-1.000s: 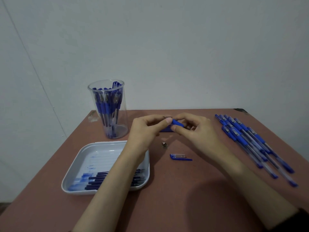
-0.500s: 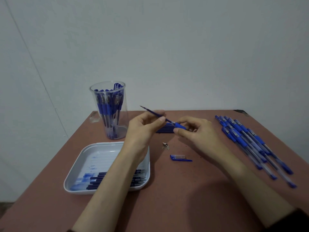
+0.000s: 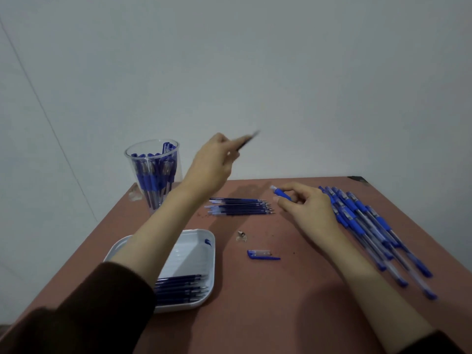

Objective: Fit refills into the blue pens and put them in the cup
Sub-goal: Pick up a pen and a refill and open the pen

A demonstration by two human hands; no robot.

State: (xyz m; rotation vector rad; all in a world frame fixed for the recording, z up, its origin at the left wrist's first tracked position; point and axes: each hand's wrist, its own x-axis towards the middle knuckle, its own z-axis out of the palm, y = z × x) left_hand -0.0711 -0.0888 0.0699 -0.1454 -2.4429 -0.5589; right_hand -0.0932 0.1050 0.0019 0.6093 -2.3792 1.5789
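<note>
The left hand [image 3: 212, 164] is pinching a thin dark refill [image 3: 246, 140] beside the clear plastic cup [image 3: 153, 175]. The right hand [image 3: 309, 208] is pinching a blue-gripped pen barrel [image 3: 282, 194].

The table [image 3: 281, 315] holds one cup [image 3: 153, 172], one tray [image 3: 194, 241], one cap [image 3: 260, 254], one metal tip [image 3: 241, 235] and two refill bundles: a tray bundle [image 3: 181, 287] and a far bundle [image 3: 240, 206]. One pen row [image 3: 370, 226] lies along its right edge, its pens too overlapped to count. The left hand [image 3: 212, 164] holds one refill [image 3: 246, 140], the right hand [image 3: 309, 208] one pen [image 3: 282, 193].
</note>
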